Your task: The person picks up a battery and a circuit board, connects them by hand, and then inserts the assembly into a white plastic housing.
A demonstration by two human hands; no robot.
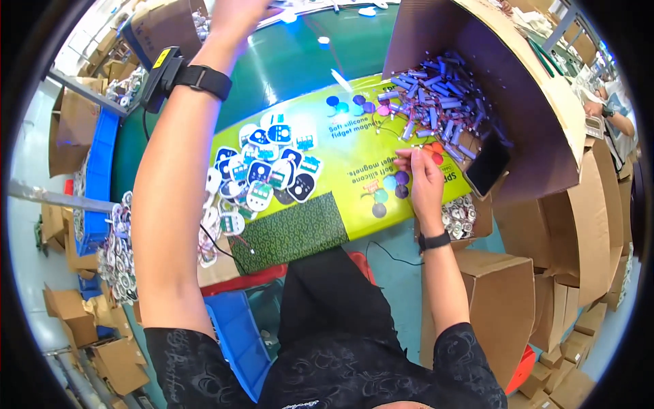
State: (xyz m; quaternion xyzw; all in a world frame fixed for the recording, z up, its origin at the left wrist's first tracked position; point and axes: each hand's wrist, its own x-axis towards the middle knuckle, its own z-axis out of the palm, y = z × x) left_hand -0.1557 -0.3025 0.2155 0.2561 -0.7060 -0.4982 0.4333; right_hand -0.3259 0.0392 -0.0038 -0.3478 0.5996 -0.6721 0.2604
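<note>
My left hand (240, 15) is stretched to the far side of the green table, partly cut off by the top edge. Its fingers do not show well enough to tell what they hold. My right hand (425, 178) hovers over the yellow-green printed sheet (368, 153), fingertips pinched together; what lies between them, if anything, is too small to make out. Just beyond it lies a heap of blue-violet cylindrical cells with thin wires (443, 95). Left of the middle, white and dark rounded plastic pieces with small green circuit boards (262, 167) lie piled.
A large open carton (531, 109) stands around the cells, with a black phone (488, 167) at its near edge. Left of the table are blue bins (99, 177) and a heap of white parts (121, 255). Cartons (497, 300) stand at lower right. Another person's arm (616, 119) shows at far right.
</note>
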